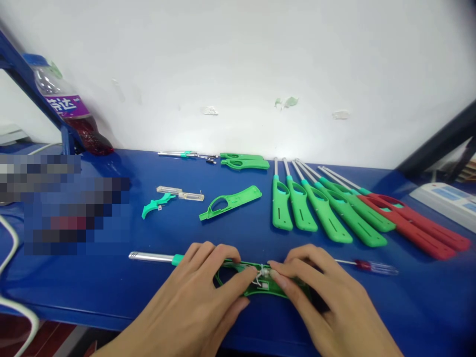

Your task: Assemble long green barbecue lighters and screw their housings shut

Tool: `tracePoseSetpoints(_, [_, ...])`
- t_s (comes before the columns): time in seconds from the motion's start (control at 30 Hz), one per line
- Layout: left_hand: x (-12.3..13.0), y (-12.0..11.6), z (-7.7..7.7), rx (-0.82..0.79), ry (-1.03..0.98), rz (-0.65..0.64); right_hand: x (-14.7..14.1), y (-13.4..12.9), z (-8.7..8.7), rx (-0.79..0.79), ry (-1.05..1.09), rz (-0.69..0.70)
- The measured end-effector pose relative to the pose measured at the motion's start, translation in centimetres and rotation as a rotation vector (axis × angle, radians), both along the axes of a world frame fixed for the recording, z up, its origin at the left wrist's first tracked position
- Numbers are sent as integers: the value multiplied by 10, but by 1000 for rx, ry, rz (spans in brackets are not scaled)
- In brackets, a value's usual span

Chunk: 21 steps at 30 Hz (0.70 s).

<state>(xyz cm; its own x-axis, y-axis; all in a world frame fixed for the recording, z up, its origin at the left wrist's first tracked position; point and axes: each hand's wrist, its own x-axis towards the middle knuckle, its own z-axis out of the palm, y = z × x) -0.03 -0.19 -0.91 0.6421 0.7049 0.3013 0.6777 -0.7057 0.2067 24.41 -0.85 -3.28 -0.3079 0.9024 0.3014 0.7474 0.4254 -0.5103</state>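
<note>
An opened green gas lighter [256,292] lies along the table's front, its silver tube [152,257] pointing left. White wire and a small clear part show inside its half-shell. My left hand [211,287] is closed around the handle near the trigger opening, with the thumb pressed on the inner parts. At the right portion of the shell, my right hand [320,282] is closed too, its thumb and forefinger at the clear part; exactly what they pinch is partly hidden. Beyond lie a loose green half-shell [238,202], a turquoise trigger [156,204] and a clear tank [182,193].
Several assembled green lighters [301,208] fan out at right beside red ones [427,230]. A screwdriver [375,267] lies behind my right hand. Metal tubes [174,154] and green shells [245,162] lie by the wall. A drink bottle [70,109] and power strip [446,201] flank the table.
</note>
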Motion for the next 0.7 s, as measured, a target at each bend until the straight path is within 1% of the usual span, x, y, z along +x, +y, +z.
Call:
tracePoseSetpoints(0.17, [-1,1,1,-21,1,-15,-1,-1,1,20,8,3])
tracePoseSetpoints(0.37, [-3,2,2,1,3,-32,-1,0,2,39,13,1])
tracePoseSetpoints(0.6, [-4,2,-1,28,-7,-49,-1,0,2,64,6,-2])
tracePoseSetpoints(0.7, [-4,3,-2,15,-3,-53,1,-1,1,47,0,0])
